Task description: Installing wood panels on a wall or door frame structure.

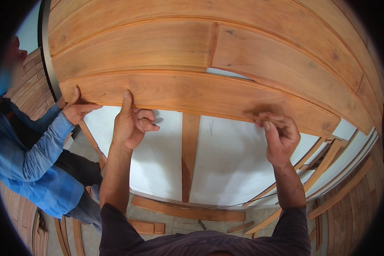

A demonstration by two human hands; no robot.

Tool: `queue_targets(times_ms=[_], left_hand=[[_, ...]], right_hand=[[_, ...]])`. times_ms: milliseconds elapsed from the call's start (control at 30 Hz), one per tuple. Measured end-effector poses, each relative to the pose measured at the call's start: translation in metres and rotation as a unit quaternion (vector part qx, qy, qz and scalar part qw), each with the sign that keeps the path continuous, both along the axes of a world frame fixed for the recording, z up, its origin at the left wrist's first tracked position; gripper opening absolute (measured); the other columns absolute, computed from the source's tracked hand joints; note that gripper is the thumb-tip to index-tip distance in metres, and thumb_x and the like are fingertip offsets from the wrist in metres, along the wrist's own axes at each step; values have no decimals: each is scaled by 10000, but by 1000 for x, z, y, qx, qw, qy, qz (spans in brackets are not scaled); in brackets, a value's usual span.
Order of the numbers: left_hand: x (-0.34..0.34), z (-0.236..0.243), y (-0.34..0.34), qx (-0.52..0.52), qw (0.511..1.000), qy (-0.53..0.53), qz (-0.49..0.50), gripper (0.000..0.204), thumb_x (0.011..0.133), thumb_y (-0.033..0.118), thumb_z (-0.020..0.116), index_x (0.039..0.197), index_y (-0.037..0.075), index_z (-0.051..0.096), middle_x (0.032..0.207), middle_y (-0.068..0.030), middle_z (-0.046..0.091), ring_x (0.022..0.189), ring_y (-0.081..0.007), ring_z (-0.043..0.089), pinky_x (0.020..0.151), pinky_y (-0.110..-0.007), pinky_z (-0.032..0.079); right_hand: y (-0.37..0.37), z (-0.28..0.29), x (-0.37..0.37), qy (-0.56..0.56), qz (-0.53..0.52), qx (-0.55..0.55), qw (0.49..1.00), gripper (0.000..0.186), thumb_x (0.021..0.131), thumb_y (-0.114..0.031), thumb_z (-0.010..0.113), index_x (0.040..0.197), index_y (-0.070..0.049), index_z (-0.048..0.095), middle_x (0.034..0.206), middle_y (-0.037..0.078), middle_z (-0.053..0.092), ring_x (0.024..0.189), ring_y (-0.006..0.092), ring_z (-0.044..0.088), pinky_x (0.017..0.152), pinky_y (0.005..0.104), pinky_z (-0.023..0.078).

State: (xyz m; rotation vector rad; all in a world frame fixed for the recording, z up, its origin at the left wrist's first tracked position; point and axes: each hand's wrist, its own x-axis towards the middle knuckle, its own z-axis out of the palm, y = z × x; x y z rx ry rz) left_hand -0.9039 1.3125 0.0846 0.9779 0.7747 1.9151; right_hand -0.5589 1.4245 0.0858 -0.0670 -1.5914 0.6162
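Note:
Across the wall runs a long wooden plank (187, 89) below fitted boards (132, 45). My left hand (134, 121) has its thumb pressed on the plank's face, with the other fingers bent at the lower edge. My right hand (281, 134) is pinched at the same edge toward the right, around a small thin thing that I cannot make out. A co-worker's hand (77, 113) supports the plank's left end. Under the plank, a vertical batten (187, 158) stands against white wall panels (226, 162).
The co-worker in blue (51, 187) stands close on my left. Loose wooden boards (187, 210) lie on the tiled floor beneath me. More strips (330, 164) lean at the right, and stacked planks (25, 213) are at the lower left.

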Motion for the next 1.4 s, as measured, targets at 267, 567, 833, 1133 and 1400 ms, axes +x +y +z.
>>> queue_targets(times_ms=[267, 567, 833, 1133, 1400], left_hand=[[27, -24, 3, 36, 995, -87, -43, 323, 1033, 381, 473, 1007, 74, 572, 836, -145, 719, 661, -223, 718, 632, -389, 619], [52, -8, 16, 23, 999, -21, -19, 439, 1030, 403, 473, 1061, -22, 578, 835, -160, 712, 642, -235, 713, 609, -365, 621], [49, -6, 16, 29, 1000, 6, 0, 462, 1041, 409, 437, 1092, -29, 575, 807, -153, 716, 603, -217, 709, 610, -337, 628], [49, -9, 18, 25, 999, 16, 23, 472, 1034, 415, 453, 1087, -38, 572, 789, -166, 714, 581, -235, 705, 592, -332, 624], [52, -10, 15, 28, 1000, 15, 4, 465, 1036, 398, 457, 1084, -47, 580, 792, -168, 711, 576, -234, 702, 592, -343, 626]], right_hand=[[9, 11, -2, 54, 30, -49, 997, 134, 928, 59, 578, 1052, 19, 546, 990, 170, 670, 797, 183, 680, 719, 320, 591], [3, 21, -8, 72, 14, -100, 992, 85, 917, 27, 630, 987, 16, 583, 834, 91, 664, 705, 128, 636, 627, 275, 551], [-2, 64, 16, -161, -319, 220, 908, 166, 785, -1, 754, 937, -42, 703, 854, 83, 650, 713, 204, 632, 603, 313, 516], [0, 124, -17, -279, -273, 340, 855, 145, 780, -56, 751, 914, -69, 697, 869, 92, 676, 779, 275, 663, 662, 367, 549], [-4, 122, -18, -299, -317, 388, 812, 102, 804, -67, 686, 903, -57, 663, 926, 83, 669, 824, 276, 657, 665, 374, 552]])
